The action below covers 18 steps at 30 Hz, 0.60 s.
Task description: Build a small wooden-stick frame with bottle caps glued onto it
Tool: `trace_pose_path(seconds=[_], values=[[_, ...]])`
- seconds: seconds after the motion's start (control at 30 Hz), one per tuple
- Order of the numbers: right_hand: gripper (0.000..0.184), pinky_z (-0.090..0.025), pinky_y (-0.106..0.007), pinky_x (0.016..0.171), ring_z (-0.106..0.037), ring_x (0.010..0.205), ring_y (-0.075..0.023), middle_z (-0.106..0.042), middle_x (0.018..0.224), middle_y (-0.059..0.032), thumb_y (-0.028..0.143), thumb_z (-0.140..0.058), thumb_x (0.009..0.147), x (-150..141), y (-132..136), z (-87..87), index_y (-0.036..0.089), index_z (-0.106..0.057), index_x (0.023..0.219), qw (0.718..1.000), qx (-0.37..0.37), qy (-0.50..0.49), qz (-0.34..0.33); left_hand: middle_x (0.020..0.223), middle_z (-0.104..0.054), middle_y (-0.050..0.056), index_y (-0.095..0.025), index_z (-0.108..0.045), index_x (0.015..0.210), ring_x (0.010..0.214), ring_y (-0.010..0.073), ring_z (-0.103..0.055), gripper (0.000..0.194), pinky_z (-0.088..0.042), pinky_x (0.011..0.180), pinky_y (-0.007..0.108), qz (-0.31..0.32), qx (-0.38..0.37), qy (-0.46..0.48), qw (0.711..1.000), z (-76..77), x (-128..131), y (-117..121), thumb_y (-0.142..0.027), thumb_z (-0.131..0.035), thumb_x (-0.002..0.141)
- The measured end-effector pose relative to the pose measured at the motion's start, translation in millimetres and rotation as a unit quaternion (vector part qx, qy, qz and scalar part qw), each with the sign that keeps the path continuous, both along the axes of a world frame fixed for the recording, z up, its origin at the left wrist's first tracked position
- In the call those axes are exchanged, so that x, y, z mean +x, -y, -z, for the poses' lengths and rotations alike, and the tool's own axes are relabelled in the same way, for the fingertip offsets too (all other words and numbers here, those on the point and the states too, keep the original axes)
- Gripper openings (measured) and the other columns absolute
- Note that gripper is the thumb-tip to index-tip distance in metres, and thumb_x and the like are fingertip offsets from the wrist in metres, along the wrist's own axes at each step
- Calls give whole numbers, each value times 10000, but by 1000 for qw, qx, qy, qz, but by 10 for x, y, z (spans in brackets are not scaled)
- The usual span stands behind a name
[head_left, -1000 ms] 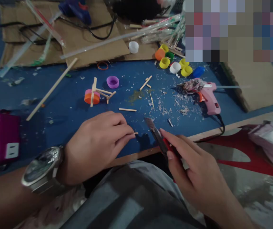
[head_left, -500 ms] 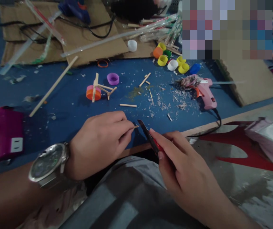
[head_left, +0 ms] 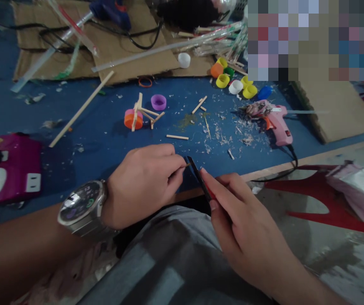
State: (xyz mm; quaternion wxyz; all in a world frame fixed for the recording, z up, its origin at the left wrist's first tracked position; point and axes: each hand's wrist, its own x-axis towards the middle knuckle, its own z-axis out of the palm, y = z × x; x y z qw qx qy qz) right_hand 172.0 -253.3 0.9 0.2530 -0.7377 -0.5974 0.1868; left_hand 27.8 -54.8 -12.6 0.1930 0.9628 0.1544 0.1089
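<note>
My left hand, with a watch on its wrist, pinches a thin wooden stick; only a short end sticks out past the fingertips. In my right hand is a red and black utility knife, its dark blade slanting up and left. The blade lies right at the stick's end; whether it touches cannot be made out. Beyond my left hand stands a small frame of glued sticks with orange and pink bottle caps. A short stick piece lies on the blue table just past my fingers.
A pink glue gun lies on the right, its cord hanging over the table edge. Several bottle caps, cardboard and glue sticks lie at the back. A long stick and a purple power strip are on the left.
My left hand has moved right, bringing the stick's end up to the knife blade. The whole view has shifted slightly; both hands keep their holds.
</note>
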Motion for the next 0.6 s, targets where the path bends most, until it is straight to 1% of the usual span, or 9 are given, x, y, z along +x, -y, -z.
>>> trace_pose_path(seconds=[0.1,0.23,0.3,0.43,0.6], values=[[630,-701,-391,857,-740,1024,-235,-635,1262,-150,86,-482,1021,-2,-7,24,112,-526,1649,1000,-11,-8,0,873,-699,29,-203,-815,957,826,199,-685,223,-465,702,350,1,0,-6,1000,-9,8,4,-212,-615,1055],[623,-692,-403,915,-724,1012,-219,-633,1250,-139,93,-492,1024,12,-47,59,120,-530,1645,1000,-2,-20,-4,854,-687,30,-207,-809,951,793,197,-664,236,-445,679,346,5,7,-18,1000,-27,19,5,-212,-598,1055],[618,-689,-408,921,-714,990,-211,-636,1229,-133,87,-493,1018,21,-69,71,117,-541,1633,1000,1,-24,-5,845,-685,32,-214,-802,942,785,200,-660,242,-439,670,347,5,8,-19,1000,-28,19,1,-213,-588,1055],[616,-687,-417,922,-701,982,-213,-637,1205,-137,80,-483,1015,28,-77,62,85,-543,1629,1000,2,-11,-8,838,-689,37,-229,-785,918,772,203,-659,258,-434,659,351,11,10,-13,1000,-19,19,-8,-219,-568,1059],[598,-699,-441,867,-708,952,-236,-642,1142,-142,84,-468,1023,12,-61,21,40,-561,1612,1000,-4,16,-21,832,-687,37,-231,-784,922,781,209,-667,266,-456,668,356,10,8,-18,1000,-22,26,-6,-215,-552,1051]])
